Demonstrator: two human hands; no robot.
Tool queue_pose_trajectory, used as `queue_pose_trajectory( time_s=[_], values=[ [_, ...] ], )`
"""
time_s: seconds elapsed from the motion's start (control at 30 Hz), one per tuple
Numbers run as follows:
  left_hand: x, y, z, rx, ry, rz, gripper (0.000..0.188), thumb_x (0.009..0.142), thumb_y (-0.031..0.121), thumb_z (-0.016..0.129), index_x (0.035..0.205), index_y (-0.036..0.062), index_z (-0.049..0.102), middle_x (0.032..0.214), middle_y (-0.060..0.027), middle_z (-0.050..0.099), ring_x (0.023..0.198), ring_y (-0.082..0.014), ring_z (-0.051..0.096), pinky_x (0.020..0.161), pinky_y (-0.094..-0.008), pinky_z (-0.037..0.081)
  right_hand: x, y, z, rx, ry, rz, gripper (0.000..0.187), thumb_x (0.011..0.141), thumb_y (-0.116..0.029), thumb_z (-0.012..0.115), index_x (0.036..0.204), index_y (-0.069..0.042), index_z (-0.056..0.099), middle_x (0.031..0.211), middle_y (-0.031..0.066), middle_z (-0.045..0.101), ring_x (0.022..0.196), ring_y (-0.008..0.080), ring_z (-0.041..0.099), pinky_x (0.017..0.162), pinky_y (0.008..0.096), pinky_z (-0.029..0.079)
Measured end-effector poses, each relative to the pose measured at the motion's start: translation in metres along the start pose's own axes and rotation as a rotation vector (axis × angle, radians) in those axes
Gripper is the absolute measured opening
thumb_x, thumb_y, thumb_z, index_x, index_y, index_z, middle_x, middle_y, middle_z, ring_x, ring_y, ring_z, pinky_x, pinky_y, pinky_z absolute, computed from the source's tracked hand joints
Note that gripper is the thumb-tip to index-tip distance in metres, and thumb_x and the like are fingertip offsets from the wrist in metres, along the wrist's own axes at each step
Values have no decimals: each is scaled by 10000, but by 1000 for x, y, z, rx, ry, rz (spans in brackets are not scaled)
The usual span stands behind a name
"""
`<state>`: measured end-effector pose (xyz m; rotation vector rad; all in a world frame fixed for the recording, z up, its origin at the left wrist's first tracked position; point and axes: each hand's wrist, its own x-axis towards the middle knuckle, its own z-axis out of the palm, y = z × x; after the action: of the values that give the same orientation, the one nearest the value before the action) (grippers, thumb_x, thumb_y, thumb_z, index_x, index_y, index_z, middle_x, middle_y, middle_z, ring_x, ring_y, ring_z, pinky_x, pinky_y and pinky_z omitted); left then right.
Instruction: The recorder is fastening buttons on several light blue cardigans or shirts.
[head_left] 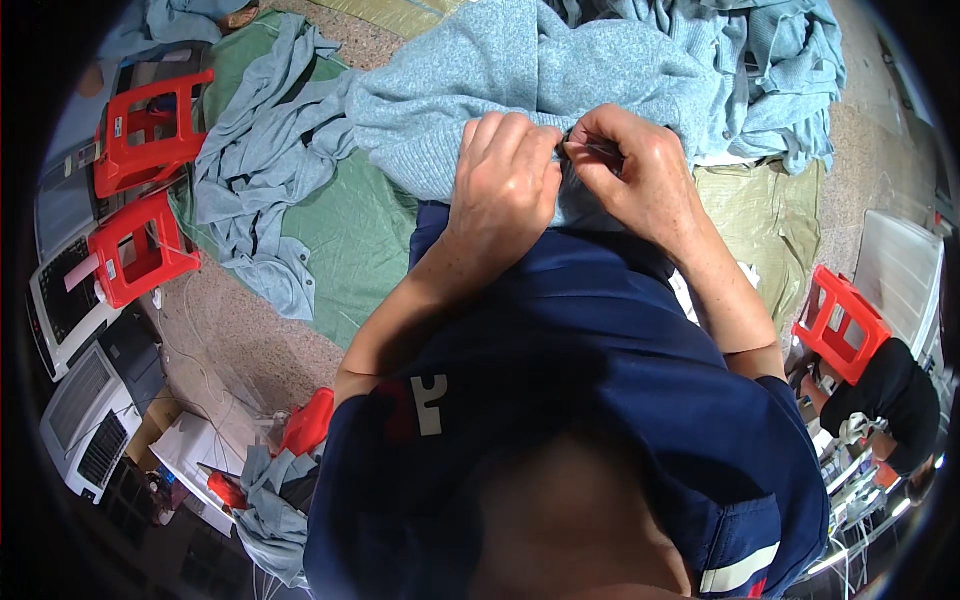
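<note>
1. Left hand: fingers together, curled on ribbed band of blue knit garment; can't tell if pinching.
2. Right hand: thumb and forefinger pinching garment's edge.
3. Garment: just beyond navy clothing.
4. Green sheet left, other knitwear on it; speckled floor.
5. Red stools both sides.

1 fisheye head view looks down, close over the wearer's navy shirt.

knit garment before torso | garment heap to its right | stools far left
</note>
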<state>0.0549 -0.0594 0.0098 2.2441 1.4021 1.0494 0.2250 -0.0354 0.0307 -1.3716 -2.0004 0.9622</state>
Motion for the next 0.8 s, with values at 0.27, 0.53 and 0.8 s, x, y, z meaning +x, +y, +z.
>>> queue_pose_trajectory(
  time_s=[0.27,0.53,0.8],
  values=[
    [-2,-8,6,-116,-13,-38,247,674,11,680,916,19,632,822,-89,551,787,-273,541,739,-388,420,5,11,1,115,-104,63,98,786,-90,652,843,-31,598,670,73,599,596,184,588,551,312,464],
    [4,-12,-5,-572,-93,-440,198,732,31,781,902,-3,687,750,23,534,700,-68,444,650,-211,389,-1,11,-21,41,-70,55,271,948,-286,592,1062,-58,503,800,127,618,704,309,621,656,368,492],
    [7,-13,-8,-620,-163,-495,200,729,51,781,898,-3,690,758,22,559,709,-63,449,665,-212,401,4,19,-20,-189,-80,-194,213,916,-267,627,955,-70,555,767,109,609,714,308,627,616,387,481]
  ],
)
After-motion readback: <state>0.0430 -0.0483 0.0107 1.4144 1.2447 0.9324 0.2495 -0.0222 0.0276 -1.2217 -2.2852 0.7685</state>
